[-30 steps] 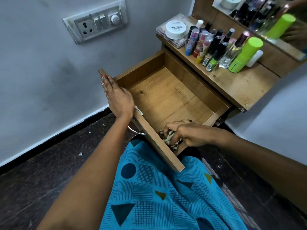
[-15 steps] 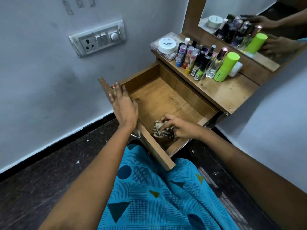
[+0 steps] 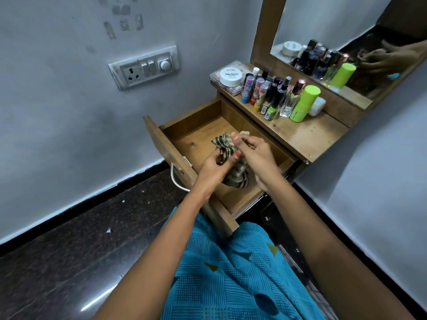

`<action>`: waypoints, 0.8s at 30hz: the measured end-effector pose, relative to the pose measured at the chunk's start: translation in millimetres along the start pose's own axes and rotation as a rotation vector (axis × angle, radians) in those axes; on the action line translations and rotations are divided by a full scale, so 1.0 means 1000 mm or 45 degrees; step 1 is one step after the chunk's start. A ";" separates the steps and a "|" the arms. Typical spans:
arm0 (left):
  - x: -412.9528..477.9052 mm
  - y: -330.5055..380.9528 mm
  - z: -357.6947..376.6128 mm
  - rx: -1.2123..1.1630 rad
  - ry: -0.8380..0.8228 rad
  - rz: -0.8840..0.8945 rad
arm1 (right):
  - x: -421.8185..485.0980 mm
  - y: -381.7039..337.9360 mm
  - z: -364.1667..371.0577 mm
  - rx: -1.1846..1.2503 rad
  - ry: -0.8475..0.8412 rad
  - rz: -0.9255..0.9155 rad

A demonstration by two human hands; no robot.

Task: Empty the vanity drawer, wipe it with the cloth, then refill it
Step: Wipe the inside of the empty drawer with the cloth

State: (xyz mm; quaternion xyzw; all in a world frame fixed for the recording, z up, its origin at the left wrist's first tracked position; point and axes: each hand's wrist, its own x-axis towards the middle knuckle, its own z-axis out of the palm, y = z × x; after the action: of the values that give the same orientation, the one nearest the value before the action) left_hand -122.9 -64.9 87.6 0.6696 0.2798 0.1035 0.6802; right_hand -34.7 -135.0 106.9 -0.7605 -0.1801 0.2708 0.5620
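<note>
Over the open drawer (image 3: 166, 146), the left hand (image 3: 213, 168) pinches the checked cloth (image 3: 223, 144) in its grip while the right hand (image 3: 257, 155) clasps the far fold, apparently bunching it for wiping. Cosmetics (image 3: 272, 95) stand on the table (image 3: 307, 135) at one o'clock, seemingly awaiting return.

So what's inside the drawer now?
Only the cloth, gripped by the left hand and right hand over the drawer and its bare wooden floor. No other items show. The floor under the hands and cloth is hidden.
</note>
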 end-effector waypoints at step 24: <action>0.000 0.000 0.019 -0.295 -0.213 -0.255 | -0.010 -0.003 -0.052 0.415 0.142 0.269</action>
State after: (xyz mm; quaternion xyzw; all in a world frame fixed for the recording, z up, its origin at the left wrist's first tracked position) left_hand -113.7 -81.0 86.3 0.5616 0.2739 0.0107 0.7807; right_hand -10.6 -179.4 123.0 -0.6880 -0.0219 0.3112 0.6553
